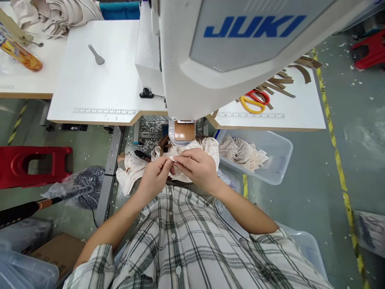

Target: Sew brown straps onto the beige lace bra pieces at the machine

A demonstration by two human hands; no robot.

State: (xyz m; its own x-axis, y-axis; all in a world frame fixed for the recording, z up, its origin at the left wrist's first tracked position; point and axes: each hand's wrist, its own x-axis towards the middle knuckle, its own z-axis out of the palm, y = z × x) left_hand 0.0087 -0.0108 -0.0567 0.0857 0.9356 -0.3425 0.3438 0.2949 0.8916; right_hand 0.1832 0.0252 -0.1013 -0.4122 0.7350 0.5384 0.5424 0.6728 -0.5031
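Cream lace fabric (212, 152) hangs over my lap, just below the head of a white JUKI sewing machine (177, 72). Both hands meet in front of it, fingertips almost touching. My left hand (155, 173) pinches an edge of the fabric between thumb and index finger. From the other side, my right hand (197, 166) is closed on the same edge, its fingers bent over the cloth. A brown plate (184, 131) at the machine's lower end sits right above my hands. My fingers hide the exact spot being pinched.
Red-and-yellow scissors (255, 101) and brown strips (279, 82) lie on the right tabletop. A clear bin (275, 156) with beige cloth stands at right. A grey spoon-shaped tool (96, 55) rests on the left tabletop. A red stool (33, 166) is at left.
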